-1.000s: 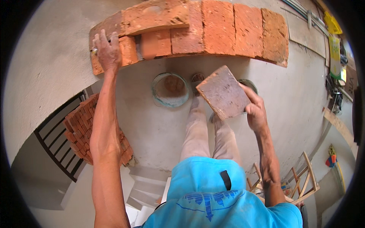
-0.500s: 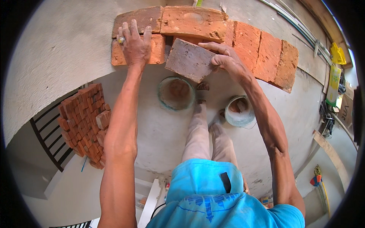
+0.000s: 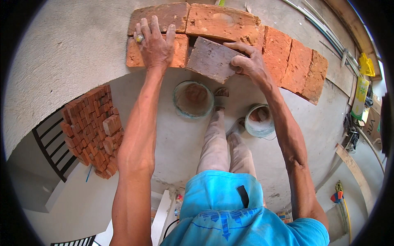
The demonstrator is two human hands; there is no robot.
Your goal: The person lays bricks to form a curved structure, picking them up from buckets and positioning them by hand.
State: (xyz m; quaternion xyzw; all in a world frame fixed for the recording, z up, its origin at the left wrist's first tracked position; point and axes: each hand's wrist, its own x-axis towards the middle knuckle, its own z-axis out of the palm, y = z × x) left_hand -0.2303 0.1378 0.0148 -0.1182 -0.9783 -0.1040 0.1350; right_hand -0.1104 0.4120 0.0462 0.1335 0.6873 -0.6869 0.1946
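My right hand [image 3: 248, 61] grips a dark grey-brown brick [image 3: 214, 60] by its right end, thumb on the near side. The brick lies tilted in the gap of the near row on a brick wall, its left end beside an orange brick [image 3: 179, 51]. My left hand [image 3: 156, 46], a ring on one finger, rests with fingers spread across that orange brick and the dark brick [image 3: 160, 16] behind it. A long orange brick [image 3: 223, 22] lies behind the held one. More orange bricks [image 3: 276, 53] continue to the right.
Two round buckets stand on the floor below: one left of my feet [image 3: 193, 99], the other to their right [image 3: 259, 120]. A big brick stack [image 3: 92, 131] is at the left, beside a black railing [image 3: 53, 143]. Pipes [image 3: 324, 28] and a curved board [image 3: 356, 176] lie along the right.
The held brick has come closer to the wall, more into the gap in the near row. The whole view has shifted slightly, with the left hand still on the same bricks.
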